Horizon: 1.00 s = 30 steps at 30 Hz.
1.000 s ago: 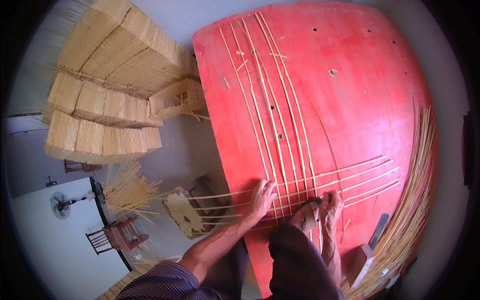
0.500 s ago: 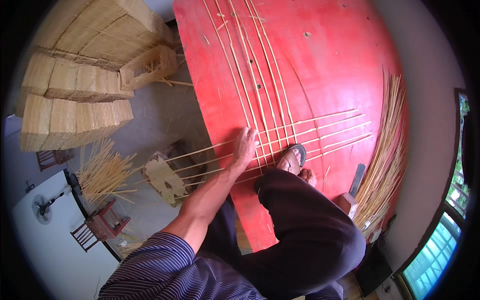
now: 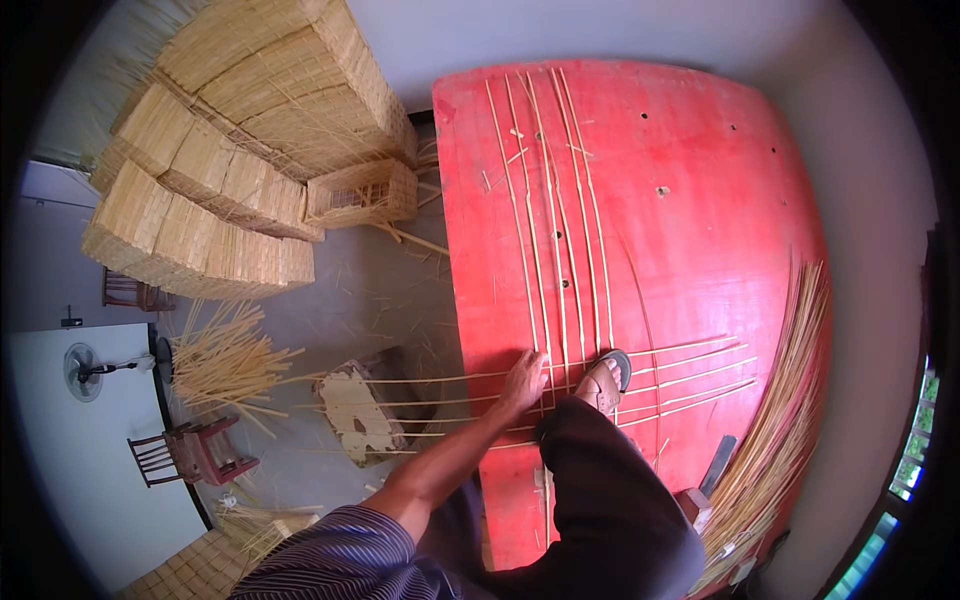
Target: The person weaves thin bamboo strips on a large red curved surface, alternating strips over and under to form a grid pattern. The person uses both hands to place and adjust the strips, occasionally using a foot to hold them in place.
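Thin pale cane strips (image 3: pixel 560 245) lie lengthwise on a red board (image 3: pixel 720 190), crossed near its front by several sideways strips (image 3: pixel 705 357). My left hand (image 3: pixel 524 381) reaches across to the left side of this crossing, its fingers closed together on a strip there. Just right of the hand, my sandalled foot (image 3: pixel 606 384) presses on the crossing. One lengthwise strip (image 3: pixel 547 505) runs from the crossing toward me, left of my raised knee. My right hand does not show.
A bundle of loose strips (image 3: pixel 775 430) lies along the board's right edge, beside a flat dark bar (image 3: pixel 718 464) and a block (image 3: pixel 692 506). Stacked woven baskets (image 3: pixel 200 220) fill the far left. A worn stool (image 3: pixel 358 415) stands under the sideways strips' left ends, near a strip pile (image 3: pixel 225 360).
The view has shifted, so the board sits lower. One lengthwise strip now extends farther toward me. My right hand, partly seen beside my foot before, is out of sight. My left hand stays at the crossing.
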{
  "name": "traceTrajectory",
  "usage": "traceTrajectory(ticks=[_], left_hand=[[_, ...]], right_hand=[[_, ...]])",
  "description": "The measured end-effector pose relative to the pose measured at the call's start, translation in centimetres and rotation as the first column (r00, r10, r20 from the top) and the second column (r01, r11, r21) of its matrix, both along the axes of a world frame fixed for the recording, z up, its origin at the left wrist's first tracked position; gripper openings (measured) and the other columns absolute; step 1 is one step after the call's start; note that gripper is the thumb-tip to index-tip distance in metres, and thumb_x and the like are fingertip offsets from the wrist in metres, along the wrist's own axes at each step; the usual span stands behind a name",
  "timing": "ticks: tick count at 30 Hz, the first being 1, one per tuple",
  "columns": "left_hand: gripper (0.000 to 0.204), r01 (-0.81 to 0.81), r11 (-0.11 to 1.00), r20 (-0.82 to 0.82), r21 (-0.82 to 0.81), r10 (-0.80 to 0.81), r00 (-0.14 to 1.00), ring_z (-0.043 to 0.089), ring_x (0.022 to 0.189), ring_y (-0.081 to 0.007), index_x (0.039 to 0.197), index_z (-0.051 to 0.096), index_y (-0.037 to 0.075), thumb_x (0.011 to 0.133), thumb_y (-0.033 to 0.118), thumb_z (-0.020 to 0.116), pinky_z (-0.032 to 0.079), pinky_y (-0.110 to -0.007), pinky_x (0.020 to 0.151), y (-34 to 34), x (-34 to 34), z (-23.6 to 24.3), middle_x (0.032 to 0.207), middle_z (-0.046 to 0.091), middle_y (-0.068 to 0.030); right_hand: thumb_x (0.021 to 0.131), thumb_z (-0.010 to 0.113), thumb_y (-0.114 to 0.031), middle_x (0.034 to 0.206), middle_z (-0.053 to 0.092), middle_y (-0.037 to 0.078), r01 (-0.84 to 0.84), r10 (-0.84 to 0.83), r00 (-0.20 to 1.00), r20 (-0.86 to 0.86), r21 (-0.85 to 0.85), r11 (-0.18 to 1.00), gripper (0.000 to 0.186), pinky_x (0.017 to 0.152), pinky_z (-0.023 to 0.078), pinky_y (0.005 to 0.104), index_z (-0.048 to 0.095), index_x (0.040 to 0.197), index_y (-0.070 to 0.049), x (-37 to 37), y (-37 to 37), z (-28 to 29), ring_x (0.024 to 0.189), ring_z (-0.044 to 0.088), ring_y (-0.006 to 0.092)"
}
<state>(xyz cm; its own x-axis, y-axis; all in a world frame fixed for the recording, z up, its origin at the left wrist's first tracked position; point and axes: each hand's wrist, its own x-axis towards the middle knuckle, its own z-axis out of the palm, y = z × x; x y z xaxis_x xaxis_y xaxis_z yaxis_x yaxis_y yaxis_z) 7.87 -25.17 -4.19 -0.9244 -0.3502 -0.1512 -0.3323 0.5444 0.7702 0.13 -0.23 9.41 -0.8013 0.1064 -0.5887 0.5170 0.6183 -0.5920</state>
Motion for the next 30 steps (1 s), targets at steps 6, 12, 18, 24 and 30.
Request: traceTrajectory(ticks=[6,12,18,24,30], left_hand=[[0.016,-0.465,0.758,0.146,0.456,0.452,0.88,0.06,0.068,-0.014,0.101,0.063,0.007,0.086,0.013,0.064,0.048,-0.032,0.06,-2.2,-4.2,1.2,0.078,0.064,-0.0024],[0.05,-0.627,0.34,0.43,0.701,0.5,0.752,0.061,0.106,-0.0249,0.127,0.054,0.0,0.089,0.028,0.071,0.047,-0.041,0.094,-6.5,-10.4,4.3,0.117,0.061,-0.0126],[0.057,-0.666,0.333,0.503,0.667,0.458,0.733,0.06,0.114,-0.0299,0.132,0.053,0.001,0.089,0.034,0.072,0.046,-0.044,0.095,-6.7,-12.5,5.4,0.125,0.06,-0.0157],[0.054,-0.615,0.488,0.503,0.619,0.355,0.788,0.06,0.097,-0.0172,0.126,0.058,0.005,0.087,0.038,0.075,0.043,-0.034,0.079,-7.1,-12.3,6.6,0.118,0.063,-0.006],[0.04,-0.485,0.613,0.411,0.623,0.272,0.87,0.056,0.085,-0.0086,0.105,0.069,0.007,0.086,0.042,0.077,0.042,-0.03,0.076,-7.4,-12.8,6.1,0.097,0.066,0.0024]], right_hand=[[0.095,0.061,-0.022,0.081,0.07,0.016,-0.162,0.165,0.985,-0.058,0.045,0.986,0.023,0.069,0.052,0.0386,0.069,0.102,-0.002,-4.6,-3.3,-0.1,0.076,0.069,0.0261],[0.094,0.057,-0.023,0.094,0.069,0.025,-0.468,0.446,0.869,-0.213,-0.064,0.881,0.028,0.078,0.052,0.0465,0.066,0.111,-0.002,-9.2,-11.5,-3.9,0.091,0.067,0.043],[0.093,0.056,-0.021,0.097,0.068,0.029,-0.533,0.525,0.82,-0.229,0.03,0.845,0.027,0.081,0.052,0.0529,0.065,0.109,0.0,-11.0,-13.5,-7.8,0.096,0.064,0.0483],[0.092,0.055,-0.021,0.097,0.068,0.028,-0.58,0.573,0.814,-0.096,-0.067,0.812,0.028,0.084,0.052,0.0504,0.066,0.108,0.0,-12.4,-13.9,-8.1,0.099,0.065,0.0456],[0.091,0.054,-0.021,0.097,0.069,0.026,-0.6,0.595,0.799,-0.087,-0.167,0.782,0.026,0.083,0.054,0.048,0.07,0.102,-0.005,-13.5,-13.1,-8.7,0.095,0.068,0.0423]])
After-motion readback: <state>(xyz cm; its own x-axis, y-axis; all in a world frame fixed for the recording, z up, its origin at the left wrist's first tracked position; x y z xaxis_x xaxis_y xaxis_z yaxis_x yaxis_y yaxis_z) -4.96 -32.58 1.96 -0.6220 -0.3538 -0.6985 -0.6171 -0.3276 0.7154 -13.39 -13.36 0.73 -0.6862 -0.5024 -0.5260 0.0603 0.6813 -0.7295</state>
